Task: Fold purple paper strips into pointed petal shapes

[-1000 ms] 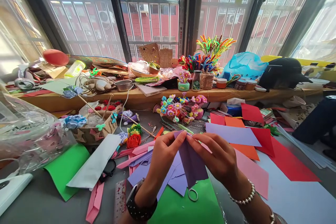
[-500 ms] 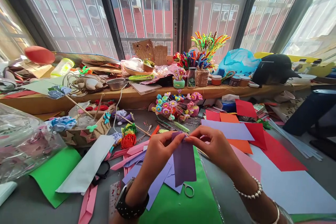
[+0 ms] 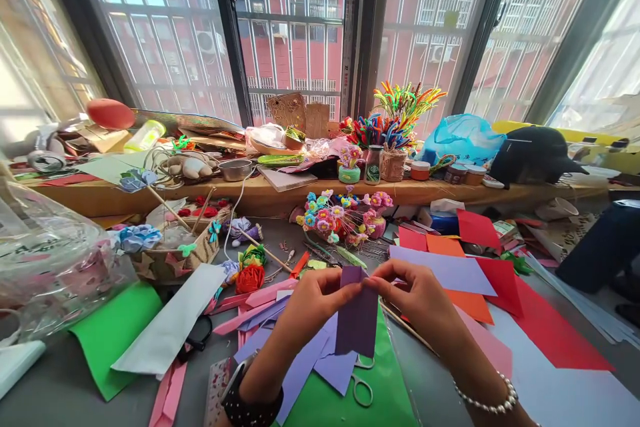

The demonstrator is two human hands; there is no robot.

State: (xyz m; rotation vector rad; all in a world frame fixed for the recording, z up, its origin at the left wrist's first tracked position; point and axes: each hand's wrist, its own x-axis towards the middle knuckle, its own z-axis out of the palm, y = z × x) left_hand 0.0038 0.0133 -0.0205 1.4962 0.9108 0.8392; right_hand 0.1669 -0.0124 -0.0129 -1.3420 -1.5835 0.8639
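Observation:
A dark purple folded paper strip (image 3: 357,320) hangs upright above the table, pinched at its top edge by both hands. My left hand (image 3: 310,300) grips the top left corner with thumb and fingers; a black watch sits on that wrist. My right hand (image 3: 417,297) grips the top right corner; a pearl bracelet is on that wrist. Under the strip lie light purple paper pieces (image 3: 320,360), a green sheet (image 3: 345,407) and small scissors (image 3: 363,387).
Coloured paper sheets (image 3: 450,267) in red, orange, lilac and pink cover the right of the grey table. Paper flowers (image 3: 340,213) stand ahead, a basket (image 3: 175,250) and a clear plastic bag (image 3: 45,260) at left. A cluttered wooden sill (image 3: 280,190) runs under the windows.
Both hands kept hold of the purple strip's top edge while it changed from a flared fold to a flat narrow strip. The view shifted slightly.

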